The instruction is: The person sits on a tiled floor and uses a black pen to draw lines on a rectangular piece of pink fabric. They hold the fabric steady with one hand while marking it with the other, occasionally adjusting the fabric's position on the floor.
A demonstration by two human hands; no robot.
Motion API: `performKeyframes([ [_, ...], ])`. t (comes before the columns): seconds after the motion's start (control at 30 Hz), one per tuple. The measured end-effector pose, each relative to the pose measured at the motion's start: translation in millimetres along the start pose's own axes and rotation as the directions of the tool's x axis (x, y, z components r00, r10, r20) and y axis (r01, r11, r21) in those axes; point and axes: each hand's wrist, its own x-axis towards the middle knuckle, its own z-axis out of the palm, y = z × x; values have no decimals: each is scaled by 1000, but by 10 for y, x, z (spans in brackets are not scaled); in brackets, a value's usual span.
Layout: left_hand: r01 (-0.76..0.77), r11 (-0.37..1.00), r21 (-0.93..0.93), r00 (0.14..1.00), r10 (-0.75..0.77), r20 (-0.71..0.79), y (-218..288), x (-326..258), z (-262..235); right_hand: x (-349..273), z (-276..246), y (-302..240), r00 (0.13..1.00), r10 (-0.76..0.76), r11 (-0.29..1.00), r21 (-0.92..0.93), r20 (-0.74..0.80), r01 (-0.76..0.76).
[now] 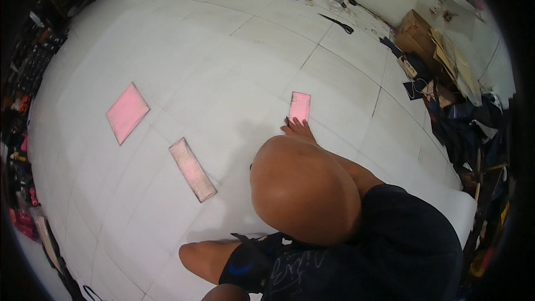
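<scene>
Head view, near to far:

1. Body. The person sits on a white tiled floor [234, 67] in dark shorts [390, 245]. One leg is folded low at the near edge. The raised knee [304, 189] fills the middle of the frame and hides the forearm behind it.

2. Hand. Just past the knee, the right hand [298, 129] reaches forward, as far as its shape can be read. The fingers are stretched out close together along the floor, with the tips at the near short edge of the small pink rectangular panel [300, 106]. I cannot tell whether they pinch that edge or only press on it. The left hand is not visible.

3. Work pieces. The small panel lies flat on a tile. A long pink strip [192, 169] lies well apart to its left, and a wider pink sheet [127, 112] lies beyond that.

4. Far floor. Black scissors [337, 23] lie well beyond the panel, cardboard boxes [418, 33] stand at the right, and small tools are scattered along the far edge.

5. Judgement. The step in hand appears to be setting or steadying the small panel at its near edge. The next move calls for a definite fingertip purchase on that thin edge, since the panel lies flush with the tile, and for a reach made clear of the knee
</scene>
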Motion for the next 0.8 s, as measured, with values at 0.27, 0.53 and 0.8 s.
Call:
performKeyframes([
  [0.27, 499, 846, 187, 865, -472, -172, -1123, -766, 177, -70, 94, 383, 984, 151, 988, 49, -98, -146],
  [0.53, 713, -70, 698, 137, -962, -236, -2139, -3098, -240, -68, 9, 417, 939, 185, 981, 116, -290, -158],
  [0.8, 276, -324, 905, 24, -939, -344, -2116, -3585, -313, 173, -253, -155, 970, -53, 920, 365, -236, 139],
])
